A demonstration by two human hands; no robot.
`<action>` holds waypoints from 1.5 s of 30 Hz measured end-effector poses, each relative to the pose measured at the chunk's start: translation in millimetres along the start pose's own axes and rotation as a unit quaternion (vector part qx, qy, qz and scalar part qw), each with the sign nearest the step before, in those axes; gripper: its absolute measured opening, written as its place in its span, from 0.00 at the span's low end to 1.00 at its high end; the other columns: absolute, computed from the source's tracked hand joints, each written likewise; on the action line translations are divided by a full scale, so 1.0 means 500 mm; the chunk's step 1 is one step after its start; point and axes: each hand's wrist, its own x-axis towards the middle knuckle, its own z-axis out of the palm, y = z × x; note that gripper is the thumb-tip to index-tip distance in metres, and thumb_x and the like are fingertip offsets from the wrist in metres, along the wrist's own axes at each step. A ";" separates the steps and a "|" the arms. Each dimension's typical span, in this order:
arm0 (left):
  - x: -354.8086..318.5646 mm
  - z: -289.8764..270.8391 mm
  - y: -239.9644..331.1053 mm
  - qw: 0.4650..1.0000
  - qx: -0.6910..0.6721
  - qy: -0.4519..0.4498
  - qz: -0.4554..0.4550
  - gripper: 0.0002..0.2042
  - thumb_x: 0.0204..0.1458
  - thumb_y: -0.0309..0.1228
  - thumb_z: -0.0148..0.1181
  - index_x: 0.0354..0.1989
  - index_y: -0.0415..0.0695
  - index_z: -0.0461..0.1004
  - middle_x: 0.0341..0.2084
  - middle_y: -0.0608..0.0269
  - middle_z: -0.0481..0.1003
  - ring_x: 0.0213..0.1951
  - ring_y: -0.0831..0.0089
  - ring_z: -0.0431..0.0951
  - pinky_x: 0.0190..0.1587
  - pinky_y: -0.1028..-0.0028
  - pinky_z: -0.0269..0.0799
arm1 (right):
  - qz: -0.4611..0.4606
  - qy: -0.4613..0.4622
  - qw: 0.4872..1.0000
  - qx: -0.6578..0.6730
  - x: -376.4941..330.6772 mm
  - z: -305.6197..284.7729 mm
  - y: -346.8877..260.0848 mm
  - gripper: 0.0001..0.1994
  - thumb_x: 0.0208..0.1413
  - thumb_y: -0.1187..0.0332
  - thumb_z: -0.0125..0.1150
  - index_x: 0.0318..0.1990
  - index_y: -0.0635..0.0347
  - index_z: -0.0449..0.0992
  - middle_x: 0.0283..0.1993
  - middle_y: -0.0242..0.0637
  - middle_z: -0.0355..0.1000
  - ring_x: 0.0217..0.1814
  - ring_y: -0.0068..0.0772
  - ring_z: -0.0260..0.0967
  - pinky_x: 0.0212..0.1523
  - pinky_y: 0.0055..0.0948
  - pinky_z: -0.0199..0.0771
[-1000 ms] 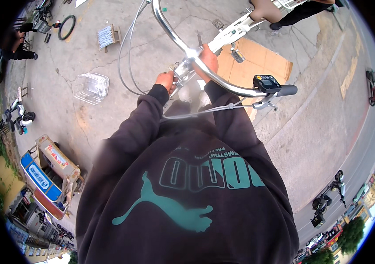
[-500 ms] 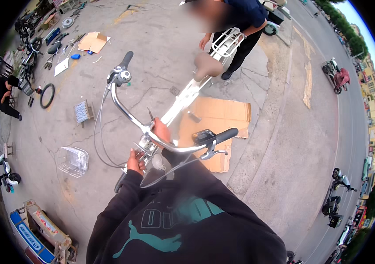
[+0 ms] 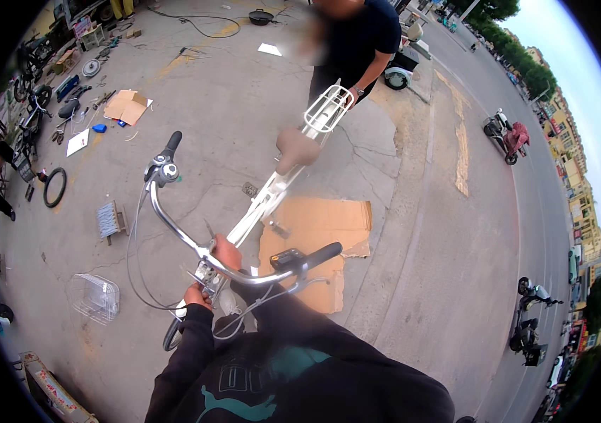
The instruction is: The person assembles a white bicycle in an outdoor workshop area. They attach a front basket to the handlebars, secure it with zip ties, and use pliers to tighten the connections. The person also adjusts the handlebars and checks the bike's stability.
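Note:
A white bicycle (image 3: pixel 272 192) stands in front of me, its chrome handlebar (image 3: pixel 182 227) nearest and its brown saddle (image 3: pixel 297 149) farther off. My right hand (image 3: pixel 226 252) is closed just behind the handlebar stem, against the front of the frame. A thin, dark, pointed thing sticks up beside it; I cannot make out what it is. Lower and to the left, my left hand (image 3: pixel 197 296) has its fingers curled at the metal parts below the stem, over the front wheel (image 3: pixel 171 334). What its fingertips hold is hidden. Cables loop around both hands.
Another person (image 3: pixel 357 49) stands at the bicycle's rear rack (image 3: pixel 329 109), a hand on it. Flattened cardboard (image 3: pixel 329 225) lies beneath the bicycle on the right. To the left are a wire basket (image 3: pixel 96 299), a small stool (image 3: pixel 111 220) and a loose tyre (image 3: pixel 55 187). Scooters stand along the road.
My view has shifted, so the bicycle sits lower and farther left. The other person stands more upright behind the rack. My hands keep their places near the stem.

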 end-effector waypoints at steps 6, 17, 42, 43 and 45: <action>0.105 -0.026 0.012 0.999 -0.006 -0.026 -0.041 0.08 0.54 0.29 0.41 0.25 0.49 0.65 0.14 0.73 0.58 0.13 0.83 0.54 0.13 0.80 0.47 | -0.036 0.030 0.998 -0.030 0.016 0.025 -0.003 0.11 0.50 0.65 0.58 0.39 0.57 0.69 0.34 0.51 0.74 0.40 0.60 0.71 0.37 0.52 0.69; 0.043 -0.013 -0.111 0.987 0.018 -0.162 -0.002 0.09 0.59 0.36 0.56 0.42 0.51 0.65 0.35 0.67 0.76 0.15 0.85 0.55 0.15 0.82 0.47 | -0.065 -0.036 0.997 -0.023 0.040 0.039 0.050 0.13 0.48 0.65 0.61 0.38 0.58 0.68 0.31 0.47 0.74 0.37 0.57 0.72 0.34 0.50 0.68; -0.211 -0.022 -0.063 0.657 0.617 -0.069 0.429 0.09 0.52 0.28 0.51 0.42 0.42 0.71 0.29 0.45 0.77 0.35 0.47 0.77 0.39 0.56 0.71 | -0.059 -0.103 0.993 -0.016 0.044 0.016 0.048 0.18 0.47 0.57 0.64 0.39 0.59 0.71 0.35 0.51 0.75 0.42 0.59 0.72 0.39 0.48 0.69; -0.193 -0.022 -0.067 0.685 0.606 -0.057 0.400 0.09 0.52 0.28 0.51 0.42 0.43 0.71 0.30 0.45 0.77 0.36 0.47 0.77 0.38 0.55 0.71 | -0.070 -0.093 0.993 -0.013 0.042 0.021 0.060 0.18 0.46 0.56 0.64 0.39 0.59 0.71 0.35 0.51 0.75 0.42 0.59 0.72 0.38 0.47 0.70; -0.134 -0.035 -0.093 0.747 0.531 -0.024 0.399 0.07 0.49 0.29 0.54 0.37 0.43 0.69 0.26 0.48 0.78 0.32 0.51 0.79 0.36 0.57 0.72 | -0.048 -0.095 0.994 0.029 0.030 0.037 0.114 0.26 0.46 0.49 0.69 0.37 0.66 0.71 0.32 0.43 0.75 0.35 0.42 0.75 0.35 0.38 0.71</action>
